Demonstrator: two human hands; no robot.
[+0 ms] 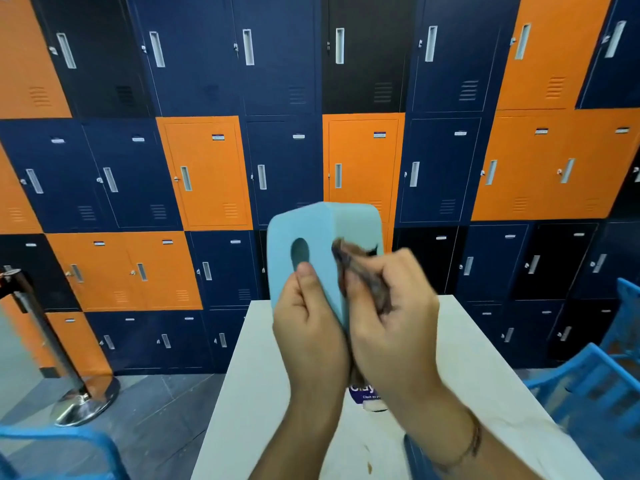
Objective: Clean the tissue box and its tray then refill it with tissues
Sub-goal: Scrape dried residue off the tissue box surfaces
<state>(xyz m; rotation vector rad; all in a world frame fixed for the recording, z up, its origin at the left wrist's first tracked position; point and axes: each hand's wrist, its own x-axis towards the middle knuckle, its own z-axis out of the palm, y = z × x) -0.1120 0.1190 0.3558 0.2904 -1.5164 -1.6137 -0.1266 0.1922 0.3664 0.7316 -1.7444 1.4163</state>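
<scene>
One light-blue tissue box is in view, held up on end in the air above the near half of a white table; its single oval slot faces left and towards the camera, and through it only a shadowed teal inside shows, so what the box holds cannot be told; two hands work on it; the left hand grasps the lower part of the box, fingers wrapped behind and the thumb laid on the slotted face just under the opening; the right hand is curled around one dark brownish cloth, bunched and pressed against the box's side face beside the slot, and is blurred; a thin bracelet circles the right wrist; on the table, mostly hidden under the hands, lies one purple pack with white lettering, its contents not visible; two blue plastic chairs stand near the table, one at the right and one at the lower left; one chrome-based barrier post stands on the grey floor at the left; behind everything rises a wall of orange, navy and black lockers, all doors closed.
</scene>
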